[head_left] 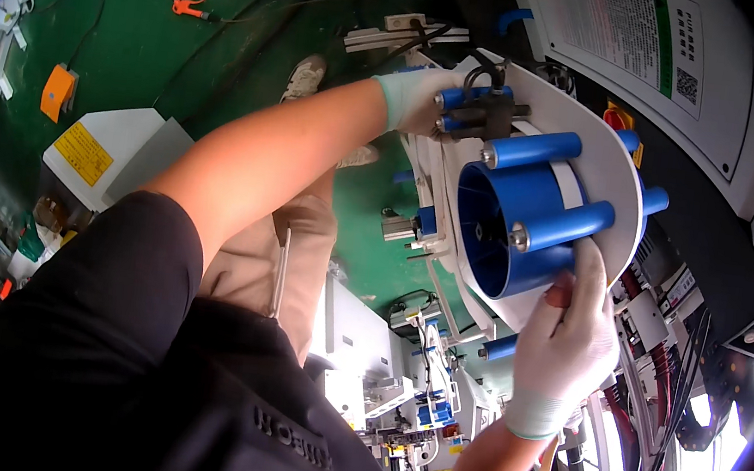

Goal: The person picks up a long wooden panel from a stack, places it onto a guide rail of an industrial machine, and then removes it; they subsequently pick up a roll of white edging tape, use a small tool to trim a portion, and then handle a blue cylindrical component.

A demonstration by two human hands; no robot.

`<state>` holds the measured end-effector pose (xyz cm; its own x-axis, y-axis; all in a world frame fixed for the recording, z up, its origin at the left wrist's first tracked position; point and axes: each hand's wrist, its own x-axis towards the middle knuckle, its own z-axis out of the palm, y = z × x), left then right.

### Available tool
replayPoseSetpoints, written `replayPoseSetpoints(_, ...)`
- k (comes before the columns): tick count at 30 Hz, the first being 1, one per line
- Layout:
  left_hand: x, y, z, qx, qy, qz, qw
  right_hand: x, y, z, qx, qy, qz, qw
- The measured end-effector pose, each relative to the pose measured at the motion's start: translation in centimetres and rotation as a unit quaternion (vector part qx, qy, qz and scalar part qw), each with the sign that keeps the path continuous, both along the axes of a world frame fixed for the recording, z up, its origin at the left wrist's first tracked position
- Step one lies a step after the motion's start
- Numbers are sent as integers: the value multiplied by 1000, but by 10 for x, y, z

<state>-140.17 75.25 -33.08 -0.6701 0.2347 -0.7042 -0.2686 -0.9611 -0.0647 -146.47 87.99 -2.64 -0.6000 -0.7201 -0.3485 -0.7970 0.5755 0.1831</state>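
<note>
A white machine plate carries a wide blue drum with several slim blue rollers around it. A pale strip lies across the drum's surface. My right hand, in a white glove with a bare fingertip showing, is at the drum's near right edge. Its fingers are bent together just under the lower blue roller; whatever they pinch is hidden. My left hand, also gloved, reaches to the plate's far left side, beside a dark bracket with black cables. Its fingers are mostly hidden behind the blue roller there.
A large grey machine cabinet rises at the right, with cable bundles below it. On the green floor lies an orange air gun with its hose. A white angled box with a yellow label stands left; further equipment is below.
</note>
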Motion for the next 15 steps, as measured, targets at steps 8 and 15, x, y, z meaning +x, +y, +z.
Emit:
replayPoseSetpoints(8,37,-21,-1,-500,-137,137,844,-13,4,5,32,0,77,996)
replayPoseSetpoints(15,57,-16,191,-789,259,139,540,-6,26,10,-1,-32,13,999)
